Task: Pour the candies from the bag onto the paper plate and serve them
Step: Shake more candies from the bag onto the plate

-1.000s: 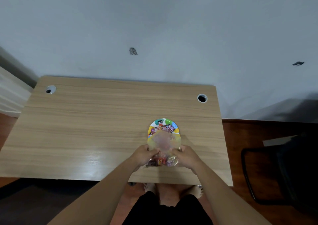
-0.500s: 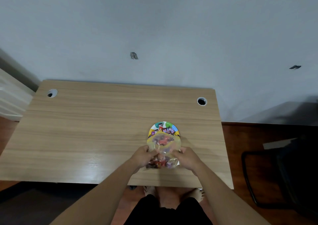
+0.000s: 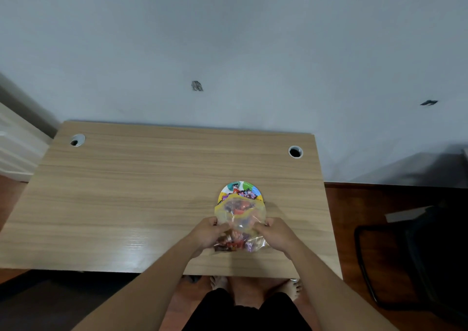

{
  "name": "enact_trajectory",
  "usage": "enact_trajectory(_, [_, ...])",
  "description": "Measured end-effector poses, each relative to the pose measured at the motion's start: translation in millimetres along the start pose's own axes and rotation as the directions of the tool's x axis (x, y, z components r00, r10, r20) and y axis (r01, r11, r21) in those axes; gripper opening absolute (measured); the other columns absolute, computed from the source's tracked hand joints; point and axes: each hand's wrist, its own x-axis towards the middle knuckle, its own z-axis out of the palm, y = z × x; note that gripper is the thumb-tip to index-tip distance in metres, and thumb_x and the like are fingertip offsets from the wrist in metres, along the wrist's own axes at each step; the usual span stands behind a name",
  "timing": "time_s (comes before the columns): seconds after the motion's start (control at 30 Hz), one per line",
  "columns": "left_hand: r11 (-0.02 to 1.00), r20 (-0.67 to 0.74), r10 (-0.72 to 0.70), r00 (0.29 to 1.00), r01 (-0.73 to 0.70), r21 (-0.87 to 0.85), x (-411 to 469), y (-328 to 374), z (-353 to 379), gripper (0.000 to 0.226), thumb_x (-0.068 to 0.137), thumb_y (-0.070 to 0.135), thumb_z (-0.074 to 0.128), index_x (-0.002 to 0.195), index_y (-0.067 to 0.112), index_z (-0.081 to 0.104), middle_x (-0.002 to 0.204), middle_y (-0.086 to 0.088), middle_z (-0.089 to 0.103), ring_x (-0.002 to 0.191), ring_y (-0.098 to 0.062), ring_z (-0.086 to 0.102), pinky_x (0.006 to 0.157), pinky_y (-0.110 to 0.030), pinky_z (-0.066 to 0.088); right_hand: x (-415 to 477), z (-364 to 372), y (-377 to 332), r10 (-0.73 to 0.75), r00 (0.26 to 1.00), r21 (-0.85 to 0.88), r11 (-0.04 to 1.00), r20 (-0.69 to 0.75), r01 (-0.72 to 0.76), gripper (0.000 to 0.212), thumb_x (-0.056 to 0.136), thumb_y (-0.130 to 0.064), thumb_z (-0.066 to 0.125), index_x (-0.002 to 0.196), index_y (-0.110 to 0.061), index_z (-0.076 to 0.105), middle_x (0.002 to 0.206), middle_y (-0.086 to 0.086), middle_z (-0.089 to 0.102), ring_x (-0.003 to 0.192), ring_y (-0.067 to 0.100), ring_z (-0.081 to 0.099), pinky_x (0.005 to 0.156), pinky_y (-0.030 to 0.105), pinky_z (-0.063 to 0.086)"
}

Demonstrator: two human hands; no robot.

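The clear plastic bag of wrapped candies hangs tilted over the near half of the round multicoloured paper plate, its open mouth pointing away from the person toward the plate and its closed bottom pulled back toward the body. Its long axis runs front to back, roughly in line with the person's midline. Some bright wrapped candies already lie on the far part of the plate, while a clump of them sits in the bag's bottom near the counter's front edge, so the pour looks only partly done.

The left hand pinches the bag's left edge and the right hand pinches its right edge, both grips pressed on the plastic at about mid-length; the fingertips themselves are too small to read. The two hands sit level with each other, equally near the bag, with the plate just beyond them and the remaining candies just behind them.

That is the relation the next move turns on: the leftover candies lie on the body side of both grips, below the mouth's line, so the bag's bottom probably needs lifting higher for them to slide forward onto the plate.

The plate rests on the light wood-grain counter, right of centre, with a round cable hole well beyond it
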Motion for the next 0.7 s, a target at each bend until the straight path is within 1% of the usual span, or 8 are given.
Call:
enact_trajectory(0.1, [0.997, 0.041, 0.024, 0.999, -0.020, -0.075, -7.6, 5.0, -2.1, 0.041, 0.097, 0.036, 0.077, 0.127, 0.007, 0.074, 0.112, -0.015, 0.082, 0.089, -0.023, 0.065, 0.080, -0.037, 0.049, -1.7, -3.1, -3.0, -0.013, 1.000, -0.004, 1.000, 0.007, 0.013, 0.025, 0.095, -0.033, 0.073, 0.080, -0.015, 0.064, 0.063, -0.006, 0.050, 0.058, 0.014, 0.046, 0.053, 0.029, 0.034])
enact_trajectory(0.2, [0.989, 0.087, 0.092, 0.992, -0.080, -0.127, -15.2, 14.2, -5.7, 0.038, 0.096, 0.046, 0.076, 0.125, 0.021, 0.077, 0.104, -0.003, 0.085, 0.081, -0.017, 0.072, 0.077, -0.035, 0.055, -2.1, -5.7, -8.4, -0.026, 1.000, 0.059, 0.998, 0.014, 0.025, 0.026, 0.098, -0.031, 0.070, 0.091, -0.006, 0.073, 0.077, 0.003, 0.063, 0.068, 0.017, 0.054, 0.058, 0.030, 0.039])
enact_trajectory(0.3, [0.970, 0.056, 0.171, 0.984, -0.158, -0.185, -19.1, 23.1, -10.5, 0.028, 0.101, 0.048, 0.069, 0.123, 0.031, 0.074, 0.115, 0.003, 0.085, 0.098, -0.021, 0.081, 0.078, -0.036, 0.064, -3.3, -13.0, -16.2, -0.046, 0.999, 0.124, 0.991, 0.002, 0.046, 0.029, 0.100, -0.036, 0.071, 0.097, -0.008, 0.076, 0.087, 0.003, 0.070, 0.071, 0.017, 0.059, 0.060, 0.028, 0.042])
enact_trajectory(0.43, [0.930, -0.008, 0.326, 0.945, -0.323, -0.176, -19.7, 35.5, -21.7, 0.011, 0.102, 0.025, 0.073, 0.100, 0.015, 0.070, 0.091, 0.002, 0.083, 0.077, -0.008, 0.079, 0.060, -0.021, 0.058, -3.5, -25.8, -25.0, -0.124, 0.992, 0.142, 0.982, -0.039, 0.128, 0.037, 0.096, -0.038, 0.081, 0.102, -0.001, 0.080, 0.085, 0.000, 0.068, 0.074, 0.014, 0.057, 0.062, 0.029, 0.042])
enact_trajectory(0.5, [0.906, -0.038, 0.399, 0.916, -0.400, -0.140, -17.8, 41.6, -28.9, 0.022, 0.098, 0.012, 0.077, 0.086, 0.011, 0.058, 0.080, -0.009, 0.076, 0.069, -0.011, 0.074, 0.057, -0.019, 0.050, -2.6, -32.0, -28.7, -0.148, 0.987, 0.156, 0.975, -0.064, 0.156, 0.038, 0.093, -0.034, 0.085, 0.104, 0.003, 0.081, 0.084, 0.002, 0.066, 0.078, 0.017, 0.053, 0.066, 0.032, 0.038])
enact_trajectory(0.57, [0.888, -0.045, 0.449, 0.892, -0.451, -0.088, -17.0, 49.4, -35.1, 0.027, 0.094, 0.006, 0.080, 0.087, 0.008, 0.054, 0.078, -0.024, 0.069, 0.070, -0.016, 0.069, 0.058, -0.022, 0.045, -2.2, -37.5, -32.3, -0.152, 0.986, 0.158, 0.974, -0.069, 0.161, 0.035, 0.090, -0.034, 0.089, 0.093, 0.000, 0.082, 0.079, 0.000, 0.065, 0.073, 0.016, 0.048, 0.063, 0.032, 0.036])
enact_trajectory(0.63, [0.878, -0.035, 0.476, 0.878, -0.478, -0.031, -18.3, 59.0, -39.6, 0.027, 0.092, 0.007, 0.083, 0.090, 0.005, 0.056, 0.085, -0.012, 0.072, 0.070, -0.004, 0.067, 0.061, -0.016, 0.046, -2.4, -41.6, -35.5, -0.167, 0.984, 0.176, 0.969, -0.059, 0.175, 0.030, 0.088, -0.035, 0.091, 0.090, -0.006, 0.085, 0.078, 0.001, 0.071, 0.073, 0.016, 0.051, 0.068, 0.032, 0.040])
enact_trajectory(0.7, [0.860, -0.022, 0.509, 0.861, -0.509, -0.032, -21.1, 69.9, -42.9, 0.019, 0.096, 0.013, 0.080, 0.105, 0.003, 0.066, 0.101, -0.004, 0.079, 0.077, 0.004, 0.070, 0.065, -0.009, 0.049, -3.2, -44.1, -38.8, -0.180, 0.983, 0.224, 0.957, -0.042, 0.185, 0.025, 0.087, -0.035, 0.091, 0.099, -0.014, 0.090, 0.094, 0.012, 0.084, 0.083, 0.016, 0.062, 0.079, 0.034, 0.047])
